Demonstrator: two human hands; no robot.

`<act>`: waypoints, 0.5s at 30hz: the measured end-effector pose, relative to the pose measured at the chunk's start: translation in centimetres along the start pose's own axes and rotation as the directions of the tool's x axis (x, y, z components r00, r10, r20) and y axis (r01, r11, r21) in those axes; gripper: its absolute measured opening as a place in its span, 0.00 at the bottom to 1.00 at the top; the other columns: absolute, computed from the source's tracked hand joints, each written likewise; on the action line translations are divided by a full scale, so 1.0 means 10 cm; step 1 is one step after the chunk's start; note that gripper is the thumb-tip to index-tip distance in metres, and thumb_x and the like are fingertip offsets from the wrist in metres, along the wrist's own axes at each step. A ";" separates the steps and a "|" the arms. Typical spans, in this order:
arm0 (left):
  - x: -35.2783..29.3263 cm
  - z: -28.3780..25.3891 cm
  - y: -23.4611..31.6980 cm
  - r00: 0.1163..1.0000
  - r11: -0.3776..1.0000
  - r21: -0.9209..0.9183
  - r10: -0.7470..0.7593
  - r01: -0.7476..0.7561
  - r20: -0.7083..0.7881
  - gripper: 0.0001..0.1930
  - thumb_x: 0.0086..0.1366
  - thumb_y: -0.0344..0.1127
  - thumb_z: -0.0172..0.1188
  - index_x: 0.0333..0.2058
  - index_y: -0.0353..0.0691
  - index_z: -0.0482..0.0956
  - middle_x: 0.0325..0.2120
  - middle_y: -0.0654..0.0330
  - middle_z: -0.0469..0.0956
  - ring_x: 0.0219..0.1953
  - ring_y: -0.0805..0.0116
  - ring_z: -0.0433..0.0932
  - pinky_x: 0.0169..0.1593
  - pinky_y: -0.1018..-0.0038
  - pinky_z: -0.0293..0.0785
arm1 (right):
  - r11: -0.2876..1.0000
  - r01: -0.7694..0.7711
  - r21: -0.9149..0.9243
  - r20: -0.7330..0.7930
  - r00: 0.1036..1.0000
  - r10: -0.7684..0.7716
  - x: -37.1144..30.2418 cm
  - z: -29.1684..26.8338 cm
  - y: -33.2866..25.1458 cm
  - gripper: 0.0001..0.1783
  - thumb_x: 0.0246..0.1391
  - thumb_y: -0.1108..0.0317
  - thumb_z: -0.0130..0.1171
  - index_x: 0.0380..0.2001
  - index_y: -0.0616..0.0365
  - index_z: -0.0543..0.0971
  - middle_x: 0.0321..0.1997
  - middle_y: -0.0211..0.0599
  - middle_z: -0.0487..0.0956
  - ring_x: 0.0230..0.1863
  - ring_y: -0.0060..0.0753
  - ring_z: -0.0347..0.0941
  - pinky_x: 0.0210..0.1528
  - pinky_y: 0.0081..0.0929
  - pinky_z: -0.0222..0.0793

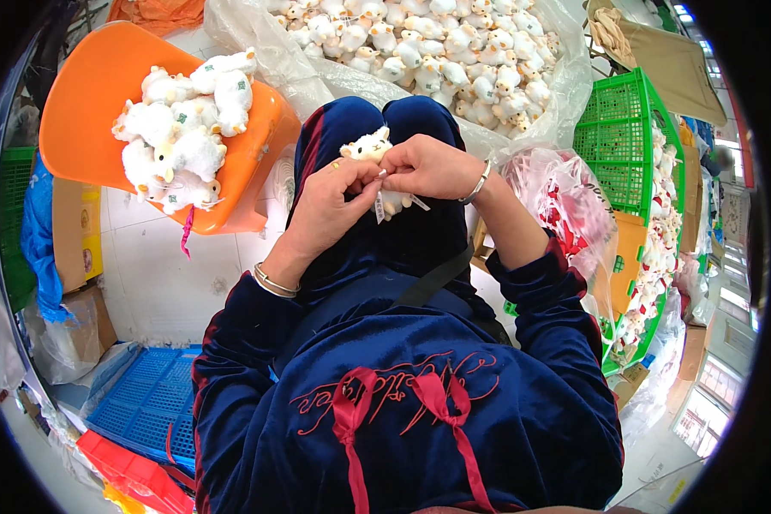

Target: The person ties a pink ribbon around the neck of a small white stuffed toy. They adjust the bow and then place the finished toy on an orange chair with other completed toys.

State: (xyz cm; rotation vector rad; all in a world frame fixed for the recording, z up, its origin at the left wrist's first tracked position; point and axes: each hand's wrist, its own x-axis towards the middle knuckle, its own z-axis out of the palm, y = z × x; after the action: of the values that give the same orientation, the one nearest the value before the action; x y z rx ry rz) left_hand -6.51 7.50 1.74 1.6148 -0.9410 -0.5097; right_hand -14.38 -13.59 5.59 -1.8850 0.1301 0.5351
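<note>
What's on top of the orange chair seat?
A pile of small white plush sheep lies on the orange chair, with a pink strand hanging off the front edge. The seat under the pile is hidden.

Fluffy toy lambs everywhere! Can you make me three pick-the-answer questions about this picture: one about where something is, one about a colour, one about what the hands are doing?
1. Where is the small heap of finished toy lambs?
A. on an orange chair
B. in a blue crate
C. on a shelf

2. What colour is the basket on the person's right?
A. yellow
B. green
C. black

3. What is the toy lamb over the knees doing?
A. lying on the floor
B. held between both hands
C. hanging from a hook

Answers: 1 A, the heap rests on the orange chair. 2 B, its mesh is bright green. 3 B, the left hand and the right hand both pinch it.
</note>
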 end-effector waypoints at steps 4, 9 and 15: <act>0.01 0.02 -0.06 0.994 0.994 0.015 0.107 -0.107 0.000 0.08 0.63 0.23 0.67 0.41 0.37 0.84 0.33 0.58 0.82 0.32 0.67 0.81 0.39 0.74 0.77 | 0.999 0.033 -0.018 0.015 0.999 -0.033 0.01 -0.02 -0.02 0.11 0.61 0.65 0.63 0.31 0.63 0.83 0.23 0.27 0.79 0.26 0.18 0.70 0.31 0.24 0.69; 0.04 -0.01 -0.12 0.988 0.988 -0.037 0.150 -0.149 0.037 0.09 0.62 0.21 0.66 0.40 0.37 0.84 0.34 0.61 0.82 0.35 0.70 0.80 0.43 0.75 0.76 | 0.997 -0.022 0.077 0.053 0.998 0.018 0.03 -0.09 0.03 0.10 0.61 0.64 0.64 0.34 0.62 0.84 0.25 0.25 0.80 0.27 0.16 0.71 0.32 0.23 0.69; 0.15 -0.06 -0.15 0.925 0.925 0.069 0.364 -0.373 0.112 0.10 0.59 0.21 0.67 0.39 0.38 0.83 0.36 0.58 0.81 0.39 0.58 0.80 0.45 0.69 0.77 | 0.994 -0.030 0.107 0.130 0.991 0.016 0.02 -0.19 0.03 0.10 0.62 0.63 0.64 0.35 0.60 0.85 0.27 0.21 0.80 0.28 0.12 0.71 0.31 0.18 0.67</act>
State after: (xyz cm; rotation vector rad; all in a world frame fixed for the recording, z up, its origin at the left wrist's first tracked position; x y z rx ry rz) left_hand -4.73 6.76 0.69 1.4527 -1.3246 -0.2881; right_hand -13.70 -15.36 5.77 -1.7396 0.0942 0.6515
